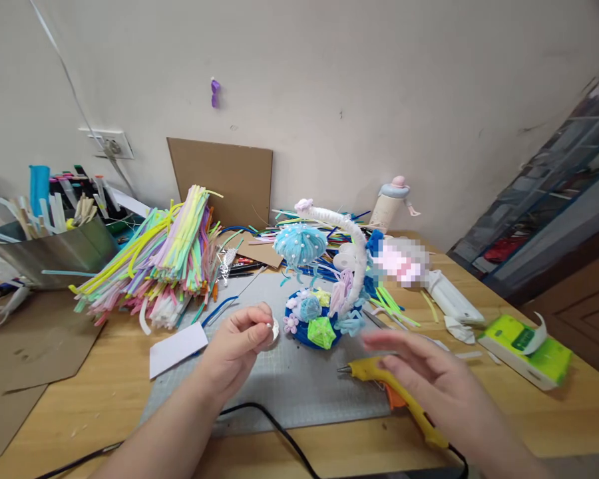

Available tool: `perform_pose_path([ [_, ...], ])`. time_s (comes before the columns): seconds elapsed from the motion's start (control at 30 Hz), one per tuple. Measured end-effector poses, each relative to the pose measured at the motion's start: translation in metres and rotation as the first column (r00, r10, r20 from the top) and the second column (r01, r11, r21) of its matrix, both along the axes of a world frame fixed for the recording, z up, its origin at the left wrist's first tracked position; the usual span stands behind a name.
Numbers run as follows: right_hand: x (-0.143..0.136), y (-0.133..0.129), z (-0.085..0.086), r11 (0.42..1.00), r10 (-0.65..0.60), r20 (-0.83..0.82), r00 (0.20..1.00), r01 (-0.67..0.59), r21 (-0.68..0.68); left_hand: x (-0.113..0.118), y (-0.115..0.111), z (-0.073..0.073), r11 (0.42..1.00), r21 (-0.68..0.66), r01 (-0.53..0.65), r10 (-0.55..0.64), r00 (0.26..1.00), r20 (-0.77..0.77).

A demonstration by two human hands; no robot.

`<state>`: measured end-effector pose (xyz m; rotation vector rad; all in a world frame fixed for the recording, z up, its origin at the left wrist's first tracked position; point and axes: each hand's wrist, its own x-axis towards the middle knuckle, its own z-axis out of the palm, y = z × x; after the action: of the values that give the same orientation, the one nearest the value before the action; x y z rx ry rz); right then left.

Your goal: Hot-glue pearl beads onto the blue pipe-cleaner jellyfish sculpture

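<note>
My left hand (239,342) is closed in a pinch on a small white object (274,330), too small to identify, above the grey cutting mat (309,399). To its right stands a pipe-cleaner craft: a blue base (299,332) with flowers and a green star shape (321,332), a white curved stem (360,259) and a light blue jellyfish (300,244) with white beads hanging from it. My right hand (424,376), slightly blurred, has its fingers stretched out over the yellow glue gun (367,370). The gun lies with its nozzle toward the craft.
Colourful pipe cleaners (174,259) are heaped at the left, beside a metal container (54,256) of sticks. A white card (178,349) lies left of my left hand. At right is a green tissue pack (526,349). A black cord (264,412) crosses the front.
</note>
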<state>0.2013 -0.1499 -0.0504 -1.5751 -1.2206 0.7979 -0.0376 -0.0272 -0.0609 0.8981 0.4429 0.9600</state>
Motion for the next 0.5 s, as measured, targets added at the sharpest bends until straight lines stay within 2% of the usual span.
perform_pose_path([
  [0.07, -0.027, 0.010, 0.011, 0.988, 0.140, -0.139, 0.980, -0.129, 0.084, -0.004, -0.002, 0.013, 0.999, 0.026, -0.027, 0.027, 1.000, 0.008],
  [0.13, -0.048, 0.028, 0.015, 0.976, 0.204, -0.188, 0.961, -0.184, 0.119, -0.009, -0.004, 0.029, 0.998, 0.050, -0.049, 0.048, 0.999, 0.017],
  [0.23, -0.069, 0.065, 0.015, 0.973, 0.143, -0.235, 0.961, -0.094, 0.210, -0.020, -0.008, 0.054, 0.994, 0.070, -0.086, 0.086, 0.996, 0.008],
  [0.37, -0.082, 0.108, 0.020, 0.957, 0.003, -0.265, 0.964, 0.074, 0.280, -0.037, -0.010, 0.084, 0.981, 0.096, -0.168, 0.172, 0.985, -0.028],
  [0.43, -0.084, 0.122, 0.025, 0.938, -0.062, -0.281, 0.958, 0.153, 0.312, -0.042, -0.010, 0.095, 0.973, 0.121, -0.196, 0.203, 0.978, -0.047],
  [0.5, -0.084, 0.131, 0.028, 0.918, -0.060, -0.311, 0.949, 0.174, 0.356, -0.044, -0.009, 0.101, 0.968, 0.131, -0.214, 0.225, 0.972, -0.069],
])
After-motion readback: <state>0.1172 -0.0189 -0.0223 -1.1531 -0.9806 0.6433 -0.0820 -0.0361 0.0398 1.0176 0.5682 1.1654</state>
